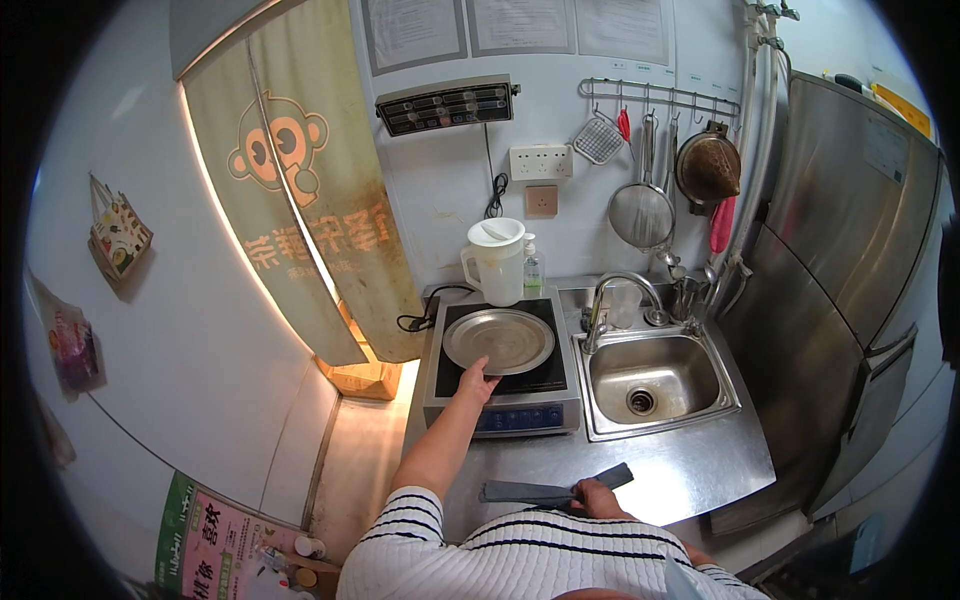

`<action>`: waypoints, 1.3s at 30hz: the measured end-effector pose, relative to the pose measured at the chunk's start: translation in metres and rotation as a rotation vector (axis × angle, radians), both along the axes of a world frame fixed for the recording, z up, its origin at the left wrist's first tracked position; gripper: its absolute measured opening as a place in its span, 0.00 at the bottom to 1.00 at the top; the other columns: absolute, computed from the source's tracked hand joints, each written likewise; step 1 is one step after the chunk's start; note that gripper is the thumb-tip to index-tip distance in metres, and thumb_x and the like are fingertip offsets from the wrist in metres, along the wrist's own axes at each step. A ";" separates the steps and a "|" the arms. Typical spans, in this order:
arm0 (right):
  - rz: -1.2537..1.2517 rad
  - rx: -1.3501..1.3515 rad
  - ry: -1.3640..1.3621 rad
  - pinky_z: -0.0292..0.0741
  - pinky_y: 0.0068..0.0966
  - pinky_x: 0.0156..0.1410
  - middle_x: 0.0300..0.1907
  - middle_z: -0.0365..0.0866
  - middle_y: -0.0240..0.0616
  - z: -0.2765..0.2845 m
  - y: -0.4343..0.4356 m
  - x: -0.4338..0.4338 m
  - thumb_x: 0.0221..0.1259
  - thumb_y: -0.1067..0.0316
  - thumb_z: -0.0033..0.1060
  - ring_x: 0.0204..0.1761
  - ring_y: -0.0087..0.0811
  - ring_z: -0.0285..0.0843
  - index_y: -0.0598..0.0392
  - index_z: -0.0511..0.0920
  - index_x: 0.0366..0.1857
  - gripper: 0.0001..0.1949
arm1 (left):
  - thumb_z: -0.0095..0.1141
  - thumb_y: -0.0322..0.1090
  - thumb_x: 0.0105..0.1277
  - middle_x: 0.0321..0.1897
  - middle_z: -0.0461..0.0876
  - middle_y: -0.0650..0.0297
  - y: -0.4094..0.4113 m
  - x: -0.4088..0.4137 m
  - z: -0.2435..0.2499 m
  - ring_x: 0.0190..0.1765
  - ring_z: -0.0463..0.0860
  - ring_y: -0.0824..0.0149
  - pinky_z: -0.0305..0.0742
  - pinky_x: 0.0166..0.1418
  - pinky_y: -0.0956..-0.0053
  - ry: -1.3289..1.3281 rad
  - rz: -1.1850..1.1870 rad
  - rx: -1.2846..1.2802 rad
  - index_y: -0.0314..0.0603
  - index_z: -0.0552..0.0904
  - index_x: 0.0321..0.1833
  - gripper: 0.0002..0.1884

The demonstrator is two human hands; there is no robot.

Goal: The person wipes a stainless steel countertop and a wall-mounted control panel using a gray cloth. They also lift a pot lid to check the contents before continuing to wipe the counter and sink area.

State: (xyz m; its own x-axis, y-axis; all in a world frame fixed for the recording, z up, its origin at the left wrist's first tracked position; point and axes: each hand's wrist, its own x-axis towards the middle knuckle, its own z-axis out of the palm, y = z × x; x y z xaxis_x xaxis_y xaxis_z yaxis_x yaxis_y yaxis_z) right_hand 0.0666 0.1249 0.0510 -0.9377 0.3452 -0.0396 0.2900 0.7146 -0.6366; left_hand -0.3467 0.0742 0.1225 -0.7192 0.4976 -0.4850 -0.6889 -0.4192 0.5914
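Note:
My left hand (478, 381) grips the near edge of a round metal lid or tray (499, 342), thumb on top. That round piece lies over the black top of an induction cooker (562, 405). Low in the picture, close to my body, my right hand (597, 498) is closed around a folded dark grey cloth (529, 492), whose two ends stick out on either side above the steel counter (660, 472). Behind the round piece stands a white plastic pitcher (501, 266) with a lid.
Right of the cooker is a steel sink (652, 375) with a curved faucet (630, 279). A soap pump bottle (532, 264) stands by the pitcher. Strainers (642, 216) hang from a wall rack. A steel refrigerator (825, 300) stands at right, a fabric curtain (330, 187) hangs at left.

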 end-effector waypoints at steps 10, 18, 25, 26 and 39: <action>-0.218 -1.018 0.437 0.74 0.20 0.50 0.43 0.79 0.32 0.074 0.012 -0.017 0.66 0.73 0.60 0.45 0.21 0.75 0.57 0.74 0.43 0.07 | 0.58 0.33 0.72 0.66 0.71 0.56 -0.005 0.008 -0.010 0.67 0.73 0.54 0.71 0.72 0.54 -0.006 0.013 0.055 0.41 0.71 0.66 0.22; -0.265 -1.278 0.723 0.76 0.18 0.45 0.42 0.76 0.28 0.124 0.044 0.002 0.70 0.68 0.54 0.40 0.18 0.74 0.52 0.73 0.48 0.08 | 0.60 0.35 0.70 0.59 0.77 0.54 -0.036 0.021 -0.023 0.61 0.78 0.54 0.77 0.66 0.56 0.066 -0.134 0.002 0.39 0.74 0.60 0.18; -0.341 -1.422 0.792 0.77 0.21 0.50 0.45 0.79 0.31 0.155 0.044 0.011 0.74 0.66 0.50 0.44 0.21 0.78 0.52 0.72 0.54 0.10 | 0.53 0.36 0.75 0.49 0.82 0.43 -0.055 0.039 -0.007 0.46 0.85 0.55 0.86 0.54 0.65 0.139 -0.276 -0.168 0.30 0.73 0.53 0.15; -0.348 -1.432 0.798 0.77 0.21 0.51 0.45 0.80 0.31 0.154 0.042 0.013 0.75 0.65 0.50 0.44 0.22 0.78 0.52 0.73 0.54 0.10 | 0.53 0.38 0.76 0.46 0.83 0.44 -0.056 0.041 -0.003 0.43 0.86 0.56 0.86 0.50 0.66 0.184 -0.335 -0.242 0.30 0.74 0.52 0.15; -1.055 -1.895 0.992 0.83 0.32 0.38 0.32 0.81 0.33 0.034 0.133 0.069 0.77 0.59 0.48 0.31 0.28 0.79 0.53 0.80 0.39 0.12 | 0.50 0.52 0.76 0.35 0.86 0.54 -0.060 0.075 -0.020 0.35 0.86 0.63 0.83 0.38 0.72 0.194 -0.342 -0.246 0.37 0.79 0.42 0.21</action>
